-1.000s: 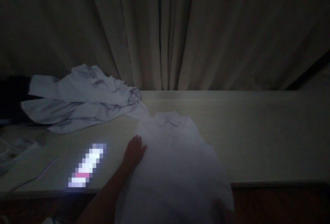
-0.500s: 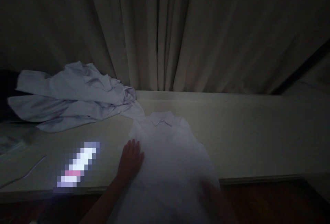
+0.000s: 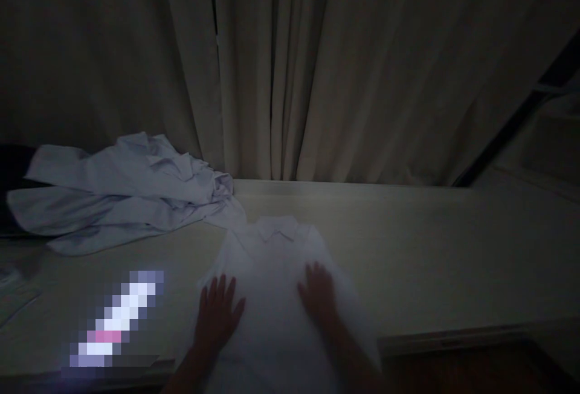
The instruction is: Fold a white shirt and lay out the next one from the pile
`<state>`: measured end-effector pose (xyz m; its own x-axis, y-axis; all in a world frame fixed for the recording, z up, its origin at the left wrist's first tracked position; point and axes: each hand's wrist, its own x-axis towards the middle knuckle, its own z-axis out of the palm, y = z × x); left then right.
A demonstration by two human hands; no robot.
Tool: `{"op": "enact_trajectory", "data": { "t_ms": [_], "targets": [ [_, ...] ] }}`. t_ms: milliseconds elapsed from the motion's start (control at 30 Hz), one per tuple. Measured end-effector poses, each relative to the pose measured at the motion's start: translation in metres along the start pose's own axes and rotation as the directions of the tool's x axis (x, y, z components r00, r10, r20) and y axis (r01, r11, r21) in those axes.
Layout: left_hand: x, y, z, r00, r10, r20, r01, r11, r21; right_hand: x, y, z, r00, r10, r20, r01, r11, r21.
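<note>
A white collared shirt [image 3: 272, 297] lies spread on the pale table, its collar pointing toward the curtain and its lower part running out of the bottom of the view. My left hand [image 3: 218, 309] rests flat on the shirt's left side, fingers spread. On the right side of the chest lies my right hand [image 3: 319, 291], its fingers stretched out and a little blurred. Neither hand holds anything. The shirt's left shoulder meets a heap of crumpled white shirts [image 3: 122, 185].
Long beige curtains [image 3: 371, 67] hang behind the table [image 3: 430, 249]. A bright pixelated patch [image 3: 120, 318] covers something at the front left. Dark cloth [image 3: 13, 182] sits at the far left by the heap. A thin cord [image 3: 20, 312] lies near the left edge.
My right hand has moved up the shirt, from its lower right onto the chest. My left hand stays on the left side, fingers now wider apart. The view has tilted slightly upward.
</note>
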<state>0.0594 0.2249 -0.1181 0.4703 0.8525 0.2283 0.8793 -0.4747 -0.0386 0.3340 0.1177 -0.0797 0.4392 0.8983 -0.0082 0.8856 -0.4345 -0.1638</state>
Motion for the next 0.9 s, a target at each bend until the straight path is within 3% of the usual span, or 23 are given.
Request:
{"op": "enact_trajectory", "data": {
  "t_ms": [600, 900],
  "targets": [
    [-0.001, 0.000, 0.000, 0.998, -0.025, -0.057, 0.022, 0.999, -0.050, -0.004, 0.000, 0.020, 0.998, 0.010, -0.063, -0.015, 0.997, -0.069],
    [-0.002, 0.001, 0.005, 0.998, -0.015, -0.066, 0.016, 1.000, 0.020, -0.004, 0.002, 0.025, 0.997, 0.015, -0.072, -0.019, 0.998, -0.056]
  ]
}}
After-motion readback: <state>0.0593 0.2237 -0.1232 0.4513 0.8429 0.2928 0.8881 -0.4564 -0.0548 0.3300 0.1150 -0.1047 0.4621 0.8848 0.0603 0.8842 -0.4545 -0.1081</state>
